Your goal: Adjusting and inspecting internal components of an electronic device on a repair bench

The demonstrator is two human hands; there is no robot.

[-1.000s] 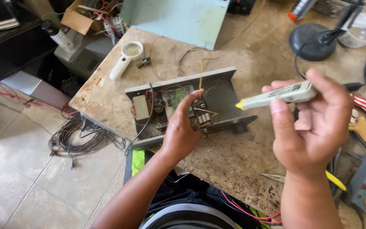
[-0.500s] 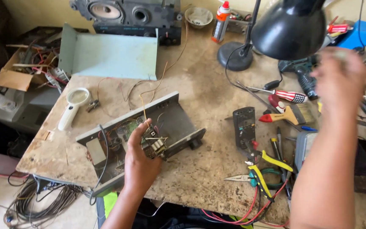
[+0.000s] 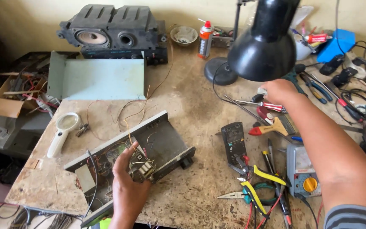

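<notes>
Far left of the left hand (image 3: 128, 186), a torn cardboard box (image 3: 5, 104) held loose wires and scraps. Just beyond that hand lay a white magnifying glass (image 3: 62, 131), and farther back a pale green metal cover (image 3: 98, 78) stood before a dark speaker unit (image 3: 111, 29). The left hand rested in the open metal chassis (image 3: 157, 144), its fingers curled loosely over the small transformer and wiring inside; thin wires rose from the chassis toward the back of the bench. Behind, between the hands, a small bowl (image 3: 184, 34) with unclear contents sat beside a spray can (image 3: 205, 39) with a red cap and orange band. Right of the chassis lay a dark multimeter (image 3: 234, 140), then yellow-handled pliers (image 3: 263, 174). The right hand (image 3: 278, 90) reached under the black lamp shade (image 3: 263, 46), down on a red-striped screwdriver (image 3: 272, 106); its grip could not be told. Half a second before, that hand had been raised higher and blurred; the left had stayed put. Near the right forearm sat a grey meter (image 3: 303, 171) with a yellow dial.
</notes>
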